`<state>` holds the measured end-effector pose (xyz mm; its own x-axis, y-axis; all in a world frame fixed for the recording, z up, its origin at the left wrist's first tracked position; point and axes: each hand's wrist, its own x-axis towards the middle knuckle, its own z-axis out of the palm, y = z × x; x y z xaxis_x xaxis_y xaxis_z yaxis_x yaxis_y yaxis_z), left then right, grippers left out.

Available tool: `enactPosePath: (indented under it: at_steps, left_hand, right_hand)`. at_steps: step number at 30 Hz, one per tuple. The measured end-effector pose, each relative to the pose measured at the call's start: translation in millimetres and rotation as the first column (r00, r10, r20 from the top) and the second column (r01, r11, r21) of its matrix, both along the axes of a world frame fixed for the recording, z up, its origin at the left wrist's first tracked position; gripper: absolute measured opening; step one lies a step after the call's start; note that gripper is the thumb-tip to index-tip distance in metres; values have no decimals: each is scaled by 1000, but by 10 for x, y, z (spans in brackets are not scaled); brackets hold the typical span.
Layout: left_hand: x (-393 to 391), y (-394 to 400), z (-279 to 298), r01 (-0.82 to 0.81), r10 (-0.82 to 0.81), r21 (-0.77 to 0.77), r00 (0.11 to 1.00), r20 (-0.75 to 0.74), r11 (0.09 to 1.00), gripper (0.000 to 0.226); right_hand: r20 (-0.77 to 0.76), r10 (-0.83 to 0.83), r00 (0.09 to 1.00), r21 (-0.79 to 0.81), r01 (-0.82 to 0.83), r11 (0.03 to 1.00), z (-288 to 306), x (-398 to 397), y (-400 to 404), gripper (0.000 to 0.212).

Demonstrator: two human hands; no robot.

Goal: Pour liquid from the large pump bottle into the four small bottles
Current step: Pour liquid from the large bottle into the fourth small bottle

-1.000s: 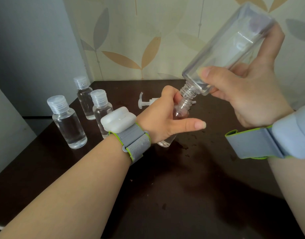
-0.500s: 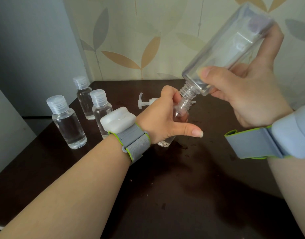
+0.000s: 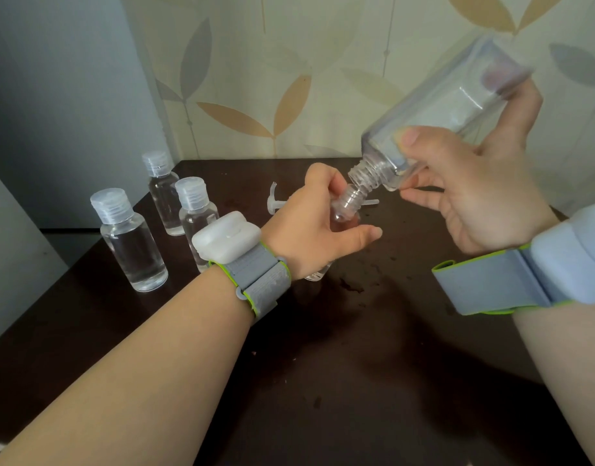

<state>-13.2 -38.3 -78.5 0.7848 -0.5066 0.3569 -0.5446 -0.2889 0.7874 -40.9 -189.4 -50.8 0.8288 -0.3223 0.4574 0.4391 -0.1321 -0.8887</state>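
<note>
My right hand grips the large clear bottle, pump removed, tipped steeply with its threaded neck pointing down-left. That neck touches the open mouth of a small clear bottle, which my left hand holds tilted on the dark table; most of its body is hidden behind the hand. Three capped small bottles with clear liquid stand at the left: one nearest, one behind my wrist, one farthest back. The large bottle looks nearly drained.
The removed white pump head lies on the dark brown table behind my left hand. Small wet spots mark the tabletop near the held bottle. A leaf-patterned wall stands close behind; a grey wall closes the left side.
The large bottle has shifted slightly and blurs at its base. My left hand has tilted the small bottle a little more toward the neck. The capped bottles stay put.
</note>
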Motion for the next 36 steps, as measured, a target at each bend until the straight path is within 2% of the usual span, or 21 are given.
enactPosePath:
  at_steps: [3,6,8,13,18,20,24,27,28,30,32,33,34,36]
  left_hand:
    - [5,10,13,-10,10,-29,1000,14,1000,41]
    - [-4,7,34,-21,21,-68,1000,2,998,42]
    - [-10,6,50,-31,30,-98,1000,-5,995,44]
    - [3,5,65,-67,65,-195,998,-13,979,44]
    - [3,4,77,-117,125,-220,992,26,968,43]
    - [-7,7,84,-130,148,-215,986,70,968,40]
    - [-15,26,101,-132,173,-265,975,141,955,36]
    - [-15,44,119,-135,190,-301,968,163,944,35]
    - [-12,50,124,-136,195,-309,966,169,941,33]
    - [-6,60,130,-143,204,-317,965,168,938,30]
    - [12,78,137,-148,205,-341,969,135,928,29]
    - [23,85,138,-151,207,-350,970,127,924,28]
    - [31,91,141,-152,209,-349,969,133,925,26]
    - [32,93,149,-141,199,-335,969,145,932,24]
  right_hand:
    - [-66,87,994,91,-81,993,-2,-10,27,62]
    - [-120,117,986,176,-95,980,4,-14,40,51]
    - [-160,137,978,221,-100,970,4,-2,24,51]
    - [-357,283,890,350,-153,924,-13,26,11,85]
    - [-366,466,806,438,-292,850,-43,28,-1,56]
    - [-362,490,793,465,-301,832,-47,29,-1,64]
    - [-341,511,789,489,-316,813,-42,15,-6,95]
    - [-377,427,822,346,-302,888,1,-1,-17,102]
    - [-395,355,847,255,-270,928,11,-6,-23,100]
    - [-388,104,916,-27,-124,992,11,-7,-65,93]
    - [-240,-181,954,-314,101,944,-9,9,-132,88]
    - [-149,-255,955,-394,180,901,-16,18,-166,83]
    - [-78,-259,963,-424,203,883,-20,21,-184,76]
    - [-37,-126,991,-426,98,900,-23,17,-179,69]
